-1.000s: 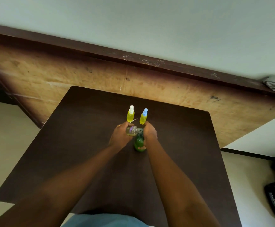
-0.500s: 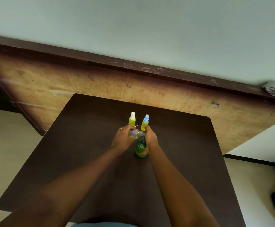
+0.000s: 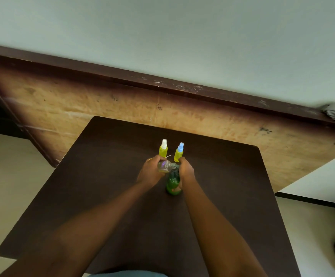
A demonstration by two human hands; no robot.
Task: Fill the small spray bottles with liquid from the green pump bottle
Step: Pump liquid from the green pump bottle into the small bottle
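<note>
Three spray bottles are here: one white-capped bottle and one blue-capped bottle, both yellow-filled, and one clear bottle. There is one green bottle, one table, and two hands: left hand, right hand.

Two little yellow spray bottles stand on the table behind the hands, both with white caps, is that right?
Not quite. In the head view only one has a white cap: the white-capped bottle stands beside a blue-capped bottle. The rest is right.
</note>
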